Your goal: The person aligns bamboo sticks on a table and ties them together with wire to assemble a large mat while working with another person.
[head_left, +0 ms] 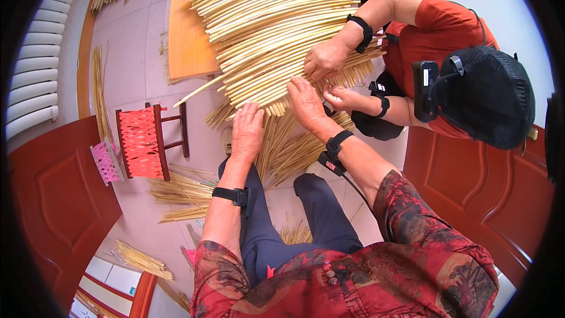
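A wide mat of pale yellow stalks [276, 29] lies in front of me, its stalks side by side and slanting up to the right. At the near left edge, my left hand [246, 132] is closed over the stalk ends, fingertips on top and thumb out of sight. Farther right along the same edge, my right hand [308, 106] grips the mat with its fingers over the stalks. Just beyond it, a co-worker's hand [327, 59] presses on the mat. That person's other hand [344, 98] is beside my right hand, fingers pinched together near the edge.
Under the mat is an orange wooden table [191, 41]. Loose stalk bundles [179, 194] lie on the floor below and left. A dark-framed stool with red webbing [141, 144] stands left. The co-worker in a black cap [491, 97] sits close at right. A white radiator [35, 70] lines the left wall.
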